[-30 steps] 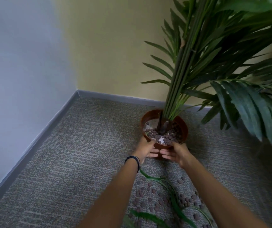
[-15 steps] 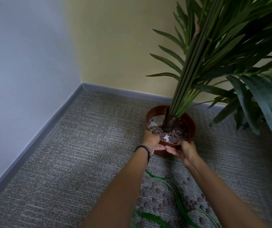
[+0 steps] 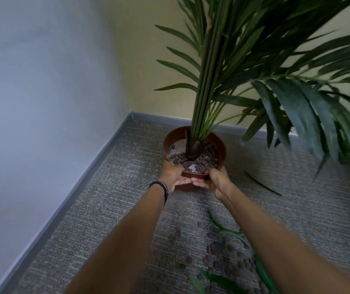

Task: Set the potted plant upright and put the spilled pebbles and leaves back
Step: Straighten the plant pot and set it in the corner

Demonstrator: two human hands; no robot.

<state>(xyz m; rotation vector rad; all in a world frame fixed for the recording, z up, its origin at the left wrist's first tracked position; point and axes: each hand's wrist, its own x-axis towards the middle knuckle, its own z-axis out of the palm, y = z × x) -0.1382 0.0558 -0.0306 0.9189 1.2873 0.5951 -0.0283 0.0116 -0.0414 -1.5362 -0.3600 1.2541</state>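
A brown plastic pot (image 3: 172, 137) stands on grey carpet near the room corner, with tall green palm stems (image 3: 204, 85) rising from it, leaning slightly right. Brown pebbles (image 3: 203, 161) cover part of its white filling. My left hand (image 3: 173, 176) grips the pot's near-left rim and wall. My right hand (image 3: 213, 180) holds the near-right side, thumb at the rim. Spilled pebbles (image 3: 216, 249) and loose green leaves (image 3: 229, 230) lie on the carpet between and under my forearms.
A blue-grey wall (image 3: 42, 81) runs along the left and a yellow wall (image 3: 140, 49) behind the pot, both with a grey skirting (image 3: 97, 158). Drooping fronds (image 3: 305, 115) hang over the carpet at the right. One thin leaf (image 3: 263, 183) lies right of the pot.
Both hands have stayed on the pot's near side while it shifted slightly farther toward the corner. The stems stand more upright than a second ago.
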